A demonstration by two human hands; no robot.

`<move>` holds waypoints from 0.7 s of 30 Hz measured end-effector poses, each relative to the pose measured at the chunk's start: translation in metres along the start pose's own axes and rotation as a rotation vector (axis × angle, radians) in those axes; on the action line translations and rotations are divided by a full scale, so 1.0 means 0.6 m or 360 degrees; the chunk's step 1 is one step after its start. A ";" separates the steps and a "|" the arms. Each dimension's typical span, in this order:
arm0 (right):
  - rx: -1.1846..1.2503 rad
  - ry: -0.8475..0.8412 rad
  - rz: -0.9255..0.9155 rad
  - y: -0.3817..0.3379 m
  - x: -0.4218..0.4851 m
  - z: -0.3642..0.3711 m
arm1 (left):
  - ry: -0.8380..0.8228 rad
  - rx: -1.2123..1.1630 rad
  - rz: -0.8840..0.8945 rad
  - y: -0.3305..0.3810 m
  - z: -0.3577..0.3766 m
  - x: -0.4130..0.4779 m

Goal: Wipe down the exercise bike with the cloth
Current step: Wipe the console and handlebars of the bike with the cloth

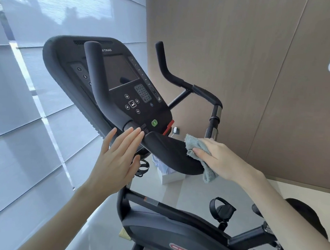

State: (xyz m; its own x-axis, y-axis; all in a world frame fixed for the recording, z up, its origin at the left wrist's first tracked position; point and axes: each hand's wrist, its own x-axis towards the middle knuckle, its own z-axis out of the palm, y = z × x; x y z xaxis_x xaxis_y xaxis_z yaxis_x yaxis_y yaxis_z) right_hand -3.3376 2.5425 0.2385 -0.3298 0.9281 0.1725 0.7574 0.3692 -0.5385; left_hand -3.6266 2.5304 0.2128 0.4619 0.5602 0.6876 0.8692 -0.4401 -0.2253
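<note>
Right hand (215, 159) is pinching the cloth (193, 145) on the pad (167, 153); left hand (117, 158) is resting spread; console (128, 77), frame (153, 203) likely remaining.

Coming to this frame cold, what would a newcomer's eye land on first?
The large black console, its screen dark, fills the centre-left. Just below it the right hand grips a grey cloth against the bike's black padded rest, while the left hand, fingers straight, touches the handlebar beside it.
</note>
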 end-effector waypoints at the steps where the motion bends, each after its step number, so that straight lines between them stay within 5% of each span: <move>1: -0.0075 0.0037 0.0012 -0.003 -0.008 -0.002 | -0.0010 -0.0008 -0.0003 0.000 -0.001 0.000; 5: -0.0142 0.0501 -0.0184 -0.073 -0.012 0.007 | -0.0014 -0.0086 -0.0056 0.000 -0.007 -0.002; 10: -0.0628 0.0499 -0.0329 -0.152 0.035 0.097 | 0.0070 -0.0232 -0.0159 -0.002 -0.015 -0.010; 16: -0.0985 0.0919 -0.0609 -0.084 -0.008 0.128 | 0.0102 -0.0305 -0.0076 0.011 -0.011 -0.007; 21: -0.1022 0.0931 -0.0798 -0.017 -0.048 0.122 | 0.0072 -0.0354 -0.0048 0.024 -0.004 -0.004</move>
State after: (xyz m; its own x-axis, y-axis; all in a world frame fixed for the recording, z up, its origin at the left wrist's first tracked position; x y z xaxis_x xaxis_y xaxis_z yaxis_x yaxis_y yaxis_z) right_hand -3.3770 2.5083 0.1788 -0.4964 0.4717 0.7288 0.8243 0.5194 0.2253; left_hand -3.6160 2.5209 0.2096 0.4234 0.5459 0.7230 0.8200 -0.5702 -0.0497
